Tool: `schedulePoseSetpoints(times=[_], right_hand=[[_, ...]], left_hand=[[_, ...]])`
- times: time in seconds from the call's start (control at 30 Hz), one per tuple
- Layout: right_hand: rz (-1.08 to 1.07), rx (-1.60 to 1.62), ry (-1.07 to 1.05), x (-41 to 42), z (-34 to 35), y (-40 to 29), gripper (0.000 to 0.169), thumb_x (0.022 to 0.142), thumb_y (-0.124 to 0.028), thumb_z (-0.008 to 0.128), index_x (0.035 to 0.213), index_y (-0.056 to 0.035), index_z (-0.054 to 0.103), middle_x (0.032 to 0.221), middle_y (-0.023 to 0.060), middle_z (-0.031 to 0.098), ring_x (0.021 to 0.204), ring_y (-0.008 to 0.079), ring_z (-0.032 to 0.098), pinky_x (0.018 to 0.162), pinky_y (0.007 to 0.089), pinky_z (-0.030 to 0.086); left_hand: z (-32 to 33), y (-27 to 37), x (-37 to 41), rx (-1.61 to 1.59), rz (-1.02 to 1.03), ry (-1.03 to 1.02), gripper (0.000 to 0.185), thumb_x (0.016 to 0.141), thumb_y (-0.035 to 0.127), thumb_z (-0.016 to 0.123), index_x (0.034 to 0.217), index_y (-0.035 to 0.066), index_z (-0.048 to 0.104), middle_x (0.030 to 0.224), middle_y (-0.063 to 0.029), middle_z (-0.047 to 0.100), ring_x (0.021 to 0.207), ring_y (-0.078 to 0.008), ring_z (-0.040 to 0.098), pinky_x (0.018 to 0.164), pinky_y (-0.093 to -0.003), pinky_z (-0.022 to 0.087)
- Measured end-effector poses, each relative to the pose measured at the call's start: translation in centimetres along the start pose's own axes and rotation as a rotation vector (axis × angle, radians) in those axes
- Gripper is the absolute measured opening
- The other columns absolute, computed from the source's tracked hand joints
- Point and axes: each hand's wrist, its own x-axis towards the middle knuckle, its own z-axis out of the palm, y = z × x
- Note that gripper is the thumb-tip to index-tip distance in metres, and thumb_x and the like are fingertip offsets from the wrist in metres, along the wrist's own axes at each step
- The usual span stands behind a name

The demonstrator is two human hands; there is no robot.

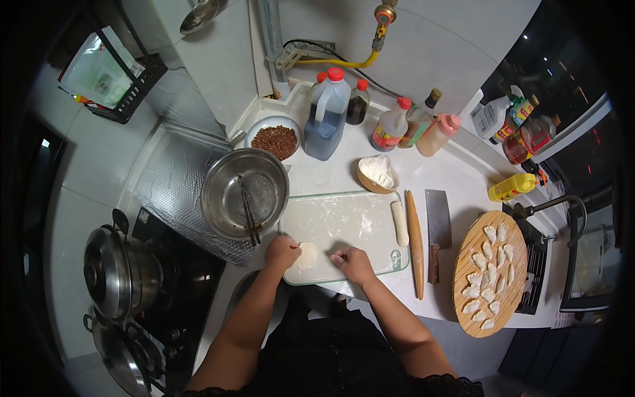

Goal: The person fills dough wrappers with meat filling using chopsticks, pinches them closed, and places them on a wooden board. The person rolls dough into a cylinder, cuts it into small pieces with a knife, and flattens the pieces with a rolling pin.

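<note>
A thin round dough wrapper [308, 255] lies near the front left of the green-edged cutting board [342, 218]. At its left edge is my left hand [282, 254], thumb and fingers pinching the rim. My right hand [354, 265] is over the board's front edge, apart from the wrapper, its fingers curled together with nothing visible in them. A dough roll [399, 223] rests on the board's right side. Beside the board lie a tapered wooden rolling pin [414, 243] and a cleaver [437, 223].
A steel bowl [218, 198] with chopsticks [246, 208] overlaps the board's left side. Flour fills a small bowl [379, 186] behind the board. At right, a round bamboo board [466, 302] carries several dumplings. Bottles [327, 119] line the wall; a lidded pot [106, 278] is left.
</note>
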Motion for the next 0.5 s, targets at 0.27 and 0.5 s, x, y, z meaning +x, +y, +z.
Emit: schedulePoseSetpoints(times=[0.27, 0.5], right_hand=[[-0.107, 0.932, -0.047, -0.1, 0.0, -2.0, 0.029, 0.084, -0.012, 0.068, 0.109, 0.0030, 0.063, 0.096, 0.0064, 0.068, 0.082, 0.0178, 0.064, 0.080, 0.0272, 0.050], [0.149, 0.973, -0.333, -0.6, -2.9, -8.1, 0.024, 0.090, -0.012, 0.062, 0.107, 0.0049, 0.063, 0.098, 0.0091, 0.066, 0.089, 0.0161, 0.064, 0.075, 0.0280, 0.055]], left_hand=[[-0.9, 5.3, -4.4, -0.616, 0.430, 0.011, 0.012, 0.080, 0.009, 0.071, 0.086, 0.001, 0.064, 0.075, -0.0037, 0.067, 0.068, -0.0090, 0.061, 0.064, -0.0250, 0.049], [-3.0, 7.0, -5.1, -1.538, 0.070, -0.330, 0.055, 0.097, 0.047, 0.041, 0.125, 0.000, 0.048, 0.124, -0.0132, 0.055, 0.114, -0.0258, 0.053, 0.093, -0.0411, 0.046]])
